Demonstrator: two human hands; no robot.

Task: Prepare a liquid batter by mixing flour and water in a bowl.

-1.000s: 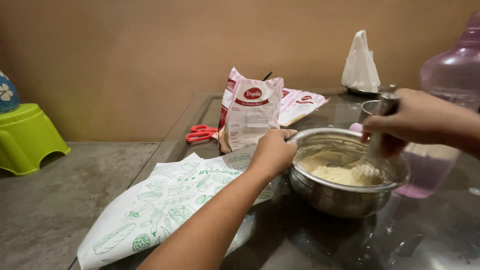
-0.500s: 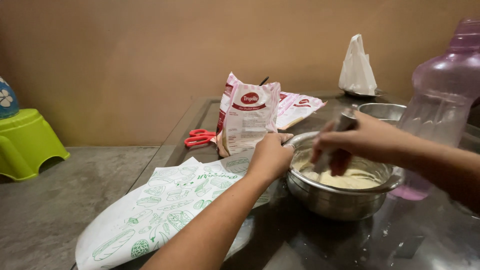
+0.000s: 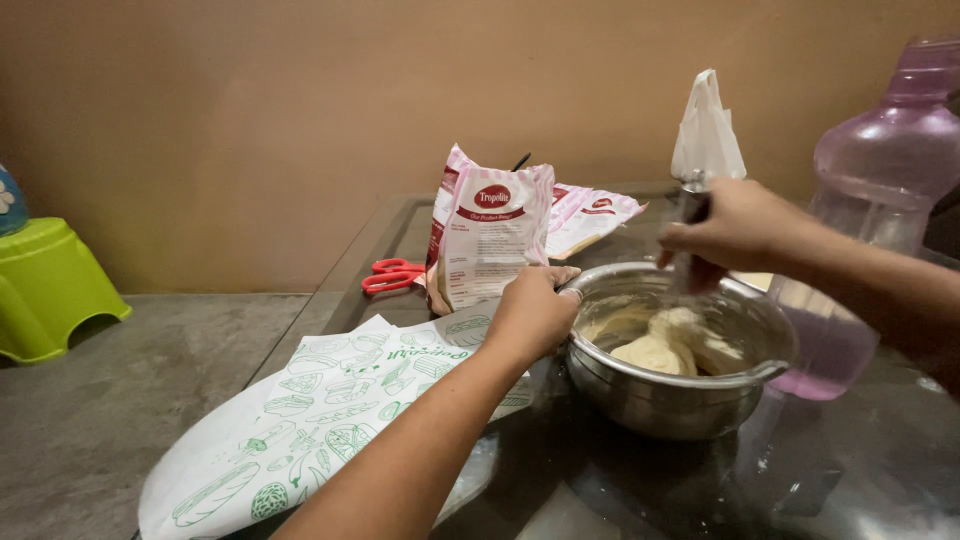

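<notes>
Holding steel bowl (image 3: 670,385), pale lumpy batter (image 3: 665,345), possibly thick

- we steady a shiny, smooth metal bowl (image 3: 680,385) holding pale, soft batter (image 3: 665,345).
- the worktop (image 3: 620,490) looks like dark, glossy glass.
- at its left edge lies matt printed paper (image 3: 320,420).
- the bottle (image 3: 875,190) is translucent purple plastic.
- the scissors (image 3: 392,276) have red plastic handles.

Plain tan wall (image 3: 300,120), grey concrete floor (image 3: 110,400), dark glass table (image 3: 880,470) — green plastic stool (image 3: 50,290), dim light
</notes>
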